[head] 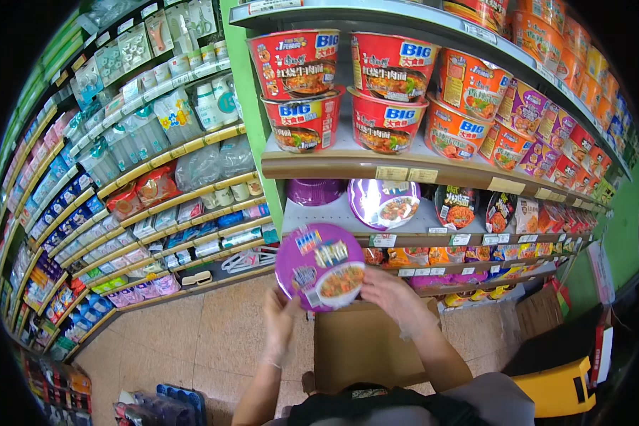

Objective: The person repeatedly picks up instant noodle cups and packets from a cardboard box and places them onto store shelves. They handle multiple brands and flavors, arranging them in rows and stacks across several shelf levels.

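A round purple instant-noodle bowl (319, 266) is held up in front of the shelves, its printed lid turned towards me. My left hand (279, 317) grips the lower left of its rim, thumb in front. On the right side of the same bowl, the fingers of my right hand (396, 303) rest against the rim. Both hands appear to wear thin clear gloves. Just beyond, on the shelf, another purple noodle bowl (384, 205) stands on its side with its lid facing out. To its left is a ribbed purple bowl (313, 193), partly cut off by the shelf above.
Below my hands sits a cardboard box (370, 351). Red noodle tubs (301, 66) are stacked on the shelf above, behind a brown shelf edge (319, 166). Household goods fill the left shelving (175, 154). A yellow object (556, 391) stands at lower right.
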A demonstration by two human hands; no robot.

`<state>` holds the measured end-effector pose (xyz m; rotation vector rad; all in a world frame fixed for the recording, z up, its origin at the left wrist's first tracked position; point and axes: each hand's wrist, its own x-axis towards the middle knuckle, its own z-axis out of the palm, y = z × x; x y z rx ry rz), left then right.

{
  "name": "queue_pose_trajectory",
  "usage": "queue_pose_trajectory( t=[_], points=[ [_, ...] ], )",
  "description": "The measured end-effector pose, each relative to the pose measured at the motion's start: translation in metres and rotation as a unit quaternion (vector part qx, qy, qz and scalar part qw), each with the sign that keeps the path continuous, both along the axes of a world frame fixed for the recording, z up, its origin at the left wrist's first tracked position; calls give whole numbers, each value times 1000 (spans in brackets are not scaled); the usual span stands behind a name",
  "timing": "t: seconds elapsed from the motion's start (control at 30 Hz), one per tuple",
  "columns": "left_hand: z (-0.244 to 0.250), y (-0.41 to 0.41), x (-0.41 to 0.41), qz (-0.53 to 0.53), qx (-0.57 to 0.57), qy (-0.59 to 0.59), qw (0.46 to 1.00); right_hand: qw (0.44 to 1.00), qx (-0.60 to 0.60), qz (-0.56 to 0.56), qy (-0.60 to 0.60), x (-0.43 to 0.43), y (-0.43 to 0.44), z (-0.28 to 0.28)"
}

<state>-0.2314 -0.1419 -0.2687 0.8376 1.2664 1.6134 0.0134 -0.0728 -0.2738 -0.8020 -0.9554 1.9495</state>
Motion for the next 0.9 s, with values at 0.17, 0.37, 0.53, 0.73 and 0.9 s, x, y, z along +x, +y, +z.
queue_pose_trajectory(
  t=[0.17, 0.37, 0.53, 0.73, 0.9],
  points=[
    [-110, -49, 53, -52, -87, -46, 994, 991, -130, -15, -42, 54, -58, -64],
    [-188, -65, 79, -69, -158, 82, 982, 966, -238, -55, -85, 77, -84, -156],
    [-231, -62, 69, -67, -206, 233, 948, 958, -269, -51, -80, 73, -91, -175],
    [-234, -54, 62, -85, -238, 316, 915, 952, -284, -54, -98, 65, -94, -181],
    [-213, -66, 64, -125, -238, 298, 916, 955, -280, -29, -92, 76, -95, -217]
  ],
)
